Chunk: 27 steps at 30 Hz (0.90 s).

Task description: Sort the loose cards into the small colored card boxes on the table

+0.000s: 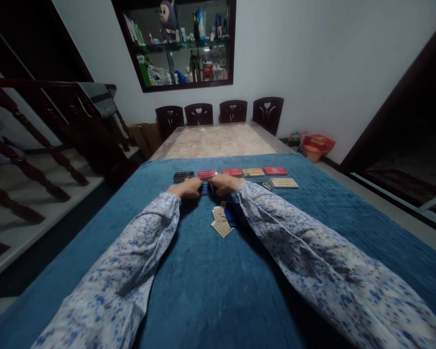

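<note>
Near the middle of the table, my left hand [191,188] is closed with curled fingers at the left edge of a small blue card stack [204,188]. My right hand [223,184] is closed at the right edge of the same stack, and its fingertips are partly hidden in shadow. Just beyond my hands lies a row of stacks: a black card stack [183,176], a red card stack [207,173], another red stack [232,172], a tan card stack [253,172] and a red stack [275,171] at the right end. Loose beige cards [222,224] overlap a dark blue card [232,215] nearer to me.
A cream card stack [284,182] and a few small dark-and-white pieces [266,185] lie right of my right hand. Blue cloth [210,291] covers the near table; bare marbled tabletop [218,139] shows beyond. Several dark chairs [233,111] stand at the far end.
</note>
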Available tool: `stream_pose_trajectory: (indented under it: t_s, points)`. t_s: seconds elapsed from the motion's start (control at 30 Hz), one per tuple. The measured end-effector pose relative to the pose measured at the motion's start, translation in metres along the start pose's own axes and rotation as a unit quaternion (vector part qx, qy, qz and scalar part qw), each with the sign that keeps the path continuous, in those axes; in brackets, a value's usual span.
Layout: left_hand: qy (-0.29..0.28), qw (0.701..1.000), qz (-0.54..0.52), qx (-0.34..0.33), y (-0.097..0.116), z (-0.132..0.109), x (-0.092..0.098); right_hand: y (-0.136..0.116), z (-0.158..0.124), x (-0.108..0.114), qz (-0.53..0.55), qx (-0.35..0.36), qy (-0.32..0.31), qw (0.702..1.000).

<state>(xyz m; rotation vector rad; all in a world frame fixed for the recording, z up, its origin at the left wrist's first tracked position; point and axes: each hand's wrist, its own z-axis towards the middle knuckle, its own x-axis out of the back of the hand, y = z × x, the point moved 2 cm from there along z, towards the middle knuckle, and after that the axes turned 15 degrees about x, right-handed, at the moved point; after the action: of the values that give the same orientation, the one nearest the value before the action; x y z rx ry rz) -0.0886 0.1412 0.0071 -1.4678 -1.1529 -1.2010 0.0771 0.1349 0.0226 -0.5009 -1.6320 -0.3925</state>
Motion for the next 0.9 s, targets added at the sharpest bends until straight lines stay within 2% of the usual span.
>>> stream_pose_trajectory:
  t_s: [0.13, 0.47, 0.7, 0.9]
  points:
    - [-0.030, 0.999, 0.024, -0.010, 0.003, -0.001, 0.002, -0.003, 0.000, 0.003, 0.005, -0.018, -0.003, 1.000]
    - [-0.039, 0.999, 0.030, 0.002, 0.015, -0.014, 0.013, -0.005, 0.001, 0.005, 0.003, -0.022, -0.004, 1.000]
    - [0.011, 0.999, 0.030, 0.007, 0.015, -0.021, 0.006, -0.003, 0.001, 0.000, -0.022, -0.001, -0.010, 1.000]
    - [0.054, 0.999, -0.002, -0.008, 0.014, -0.028, 0.003, -0.007, -0.011, 0.008, -0.043, 0.012, 0.007, 0.999]
